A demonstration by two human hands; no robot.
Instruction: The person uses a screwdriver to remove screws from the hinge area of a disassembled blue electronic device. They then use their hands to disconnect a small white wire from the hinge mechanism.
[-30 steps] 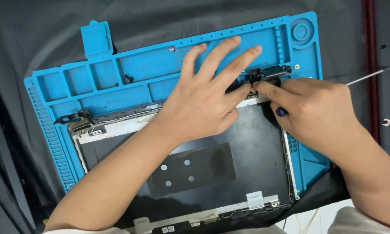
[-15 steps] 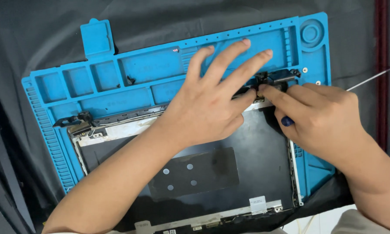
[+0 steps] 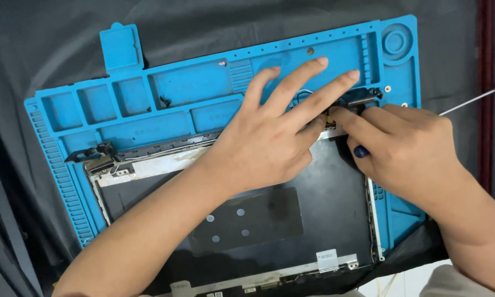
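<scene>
A black laptop lid panel point(image 3: 335, 220) lies inside-up on a blue silicone work mat point(image 3: 192, 88). My left hand point(image 3: 269, 137) rests flat on the panel's upper edge, fingers spread and reaching over the right hinge point(image 3: 357, 99). My right hand point(image 3: 407, 148) pinches at that same hinge with its fingertips. It also holds a screwdriver tucked in the palm: the blue handle end point(image 3: 361, 152) shows under the fingers and the thin metal shaft point(image 3: 470, 100) points away to the right. The left hinge point(image 3: 93, 155) sits untouched at the panel's upper left corner.
The mat has several tray compartments along its top, with small screws point(image 3: 310, 51) and a dark bit point(image 3: 162, 102) lying in them. A black cloth point(image 3: 38, 49) covers the surface under the mat. A dark red strip point(image 3: 483, 66) runs down the right side.
Both hands stay at the right hinge. My left fingers have stretched a little further over it, and my right fingertips have closed in on the hinge.
</scene>
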